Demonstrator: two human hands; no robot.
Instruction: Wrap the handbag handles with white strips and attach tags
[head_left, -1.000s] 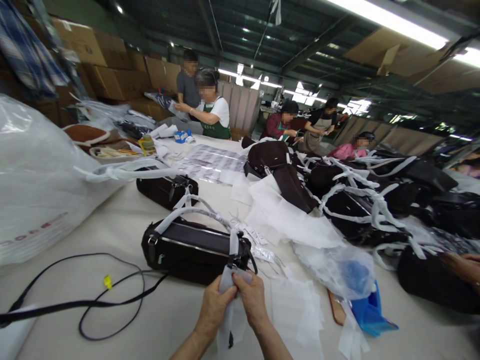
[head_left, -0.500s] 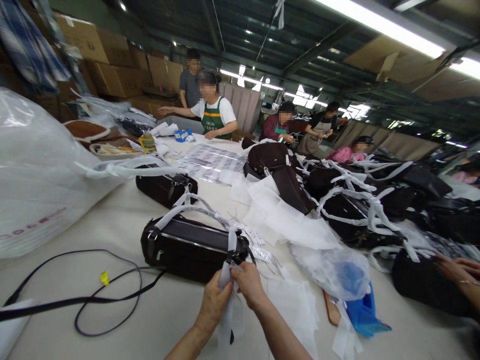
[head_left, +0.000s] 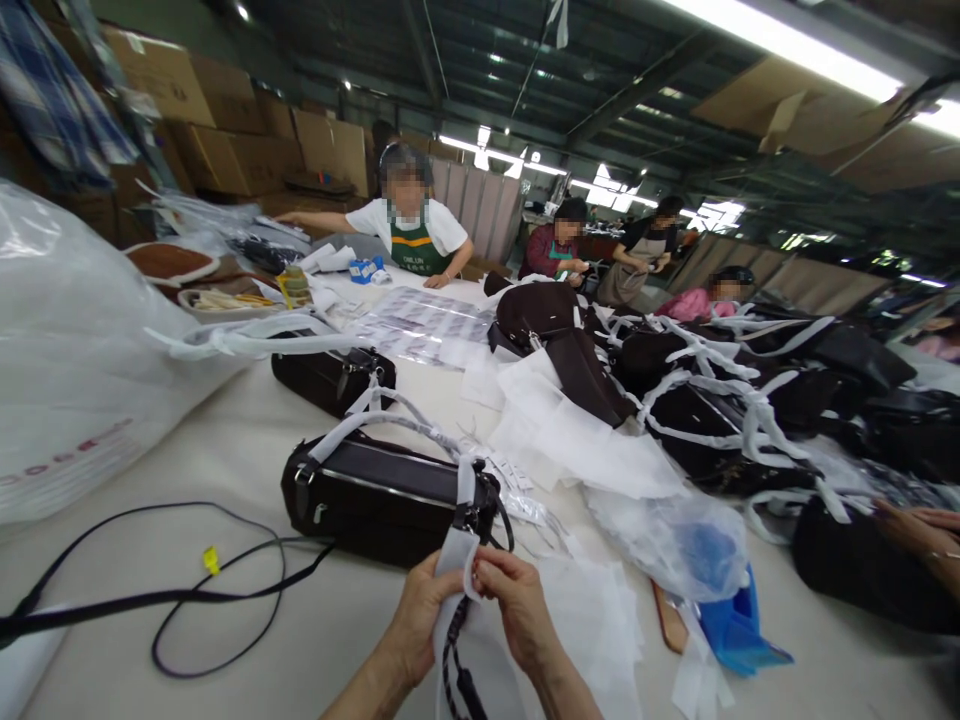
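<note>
A black handbag (head_left: pixel 375 500) with a silver zip lies on the table in front of me, its handle (head_left: pixel 397 425) wrapped in white paper. Just off its right end, my left hand (head_left: pixel 420 610) is closed on a strip of white wrapping paper (head_left: pixel 456 560). My right hand (head_left: pixel 514 595) pinches the right edge of the same strip between thumb and fingers. A dark braided cord (head_left: pixel 452 640) hangs down between my hands over the paper. A second black bag (head_left: pixel 330 375) lies behind the first.
Black bags with white-wrapped straps (head_left: pixel 705 410) are heaped at the right. A stack of white sheets (head_left: pixel 592 430), a blue holder (head_left: pixel 739 630) and a wooden-handled tool (head_left: pixel 670 615) lie nearby. A black cable (head_left: pixel 217 505) loops at left. A co-worker's hand (head_left: pixel 919 535) touches a bag.
My hands have moved slightly down and apart, with the paper strip opened wider and the dark cord now showing. The co-worker opposite has leaned forward.
</note>
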